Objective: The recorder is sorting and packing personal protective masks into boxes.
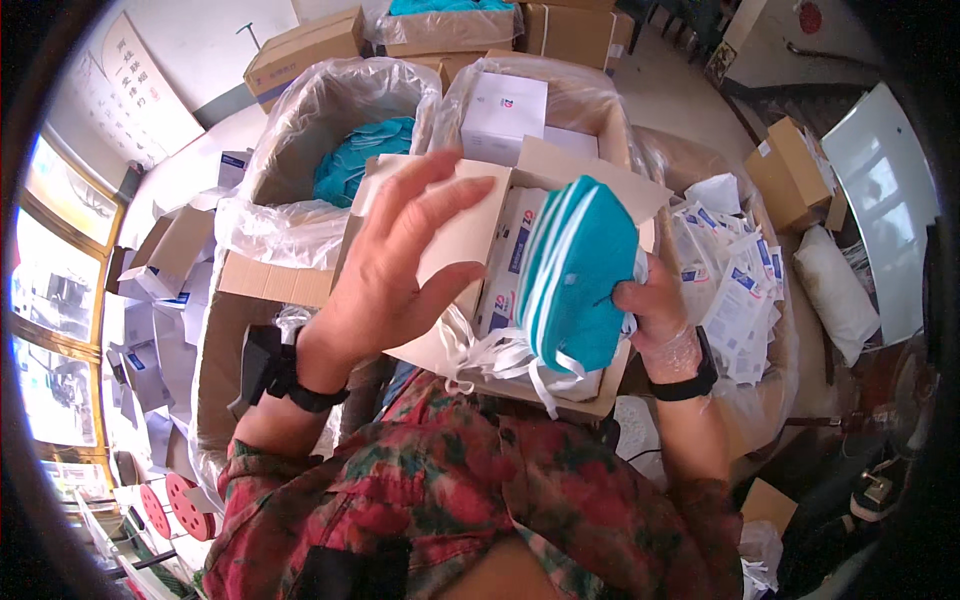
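My right hand (655,310) grips a stack of teal folded face masks (592,270) with white edges and white straps. Its thumb presses on the near side of the stack. White straps (490,350) dangle from the masks' lower left side. To the left of the stack my left hand (400,250) is raised, fingers spread and slightly blurred, touching nothing I can see. Below both hands stands an opened carton (450,215) with its flaps folded out. White printed packets (505,270) lie inside it, partly covered by the masks.
At the far left a plastic-lined carton holds loose teal masks (365,160). Another lined carton beside it contains white boxes (505,105). On the right, a lined carton carries many white printed packets (735,285). Flattened and opened boxes (150,330) pile up at the left.
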`<state>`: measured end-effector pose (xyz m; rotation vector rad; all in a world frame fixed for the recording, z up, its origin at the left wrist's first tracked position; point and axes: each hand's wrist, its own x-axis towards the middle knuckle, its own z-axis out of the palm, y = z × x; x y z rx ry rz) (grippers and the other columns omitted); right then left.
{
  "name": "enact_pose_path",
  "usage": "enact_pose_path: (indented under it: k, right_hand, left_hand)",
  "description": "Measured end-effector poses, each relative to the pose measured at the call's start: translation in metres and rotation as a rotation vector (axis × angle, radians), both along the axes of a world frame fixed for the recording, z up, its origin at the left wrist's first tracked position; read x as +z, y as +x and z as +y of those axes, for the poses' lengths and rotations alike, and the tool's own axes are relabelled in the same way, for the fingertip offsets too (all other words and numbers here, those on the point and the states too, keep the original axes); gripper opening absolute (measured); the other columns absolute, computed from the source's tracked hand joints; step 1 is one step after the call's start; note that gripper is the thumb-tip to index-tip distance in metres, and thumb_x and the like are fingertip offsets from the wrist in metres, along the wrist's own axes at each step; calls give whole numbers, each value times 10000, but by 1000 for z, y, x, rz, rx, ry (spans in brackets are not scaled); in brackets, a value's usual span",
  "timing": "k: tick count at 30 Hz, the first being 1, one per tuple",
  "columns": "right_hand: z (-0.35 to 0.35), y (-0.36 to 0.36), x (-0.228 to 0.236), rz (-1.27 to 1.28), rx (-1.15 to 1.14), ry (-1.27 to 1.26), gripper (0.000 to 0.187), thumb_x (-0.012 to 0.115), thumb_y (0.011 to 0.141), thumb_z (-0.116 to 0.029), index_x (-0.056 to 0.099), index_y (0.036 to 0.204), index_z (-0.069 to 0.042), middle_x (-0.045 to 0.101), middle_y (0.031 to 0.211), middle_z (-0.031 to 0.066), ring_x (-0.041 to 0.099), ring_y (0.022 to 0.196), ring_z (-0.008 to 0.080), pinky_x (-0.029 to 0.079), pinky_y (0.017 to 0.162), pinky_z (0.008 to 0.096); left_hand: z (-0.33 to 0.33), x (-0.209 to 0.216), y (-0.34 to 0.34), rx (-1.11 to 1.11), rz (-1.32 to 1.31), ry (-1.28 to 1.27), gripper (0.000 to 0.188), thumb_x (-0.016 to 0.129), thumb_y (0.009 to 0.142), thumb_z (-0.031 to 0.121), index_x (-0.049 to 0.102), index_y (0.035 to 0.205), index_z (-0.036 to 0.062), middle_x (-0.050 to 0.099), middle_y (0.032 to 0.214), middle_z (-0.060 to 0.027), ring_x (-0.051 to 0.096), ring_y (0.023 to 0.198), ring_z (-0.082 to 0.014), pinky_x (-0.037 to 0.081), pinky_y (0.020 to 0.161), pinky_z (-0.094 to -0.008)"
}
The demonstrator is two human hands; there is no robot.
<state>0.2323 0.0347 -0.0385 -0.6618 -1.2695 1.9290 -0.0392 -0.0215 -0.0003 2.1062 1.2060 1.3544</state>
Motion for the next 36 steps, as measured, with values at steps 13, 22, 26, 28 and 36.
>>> enact_pose_path:
  k: [13,22,26,28,36]
  right_hand:
    - [-38,-22,-6,7,-28,-437,617,408,958,-521,401,1338,-35,597,1168,122,625,1008,207,525,811,316]
    - [-71,6,19,-261,471,-38,341,766,790,-214,616,1051,-53,638,890,6,585,847,105,469,760,276]
    - [-71,7,33,-264,141,530,468,804,737,-136,569,1131,-47,593,1092,93,588,1016,216,448,886,343]
    - [-76,-7,37,-281,-4,513,499,816,720,-141,562,1140,-49,576,1110,99,577,1046,231,445,900,355]
    - [-79,-18,61,-68,694,481,420,797,735,-98,572,1069,21,587,1043,165,618,933,329,472,839,386]
  left_hand:
    - [13,18,12,-120,630,578,228,647,640,142,597,862,125,627,982,-38,595,952,-238,429,919,-443]
    - [7,5,2,-67,671,208,281,664,609,86,551,867,77,593,898,-77,575,854,-297,432,790,-401]
    - [-1,-23,3,-379,445,-53,415,718,530,168,544,882,36,569,888,-137,558,852,-357,436,779,-424]
    - [-12,-39,10,-547,262,-199,421,712,584,97,554,966,18,587,943,-170,571,869,-379,470,767,-417]
    - [-41,-36,22,-708,244,-203,327,705,597,194,539,845,61,558,792,-115,574,747,-351,479,645,-426]
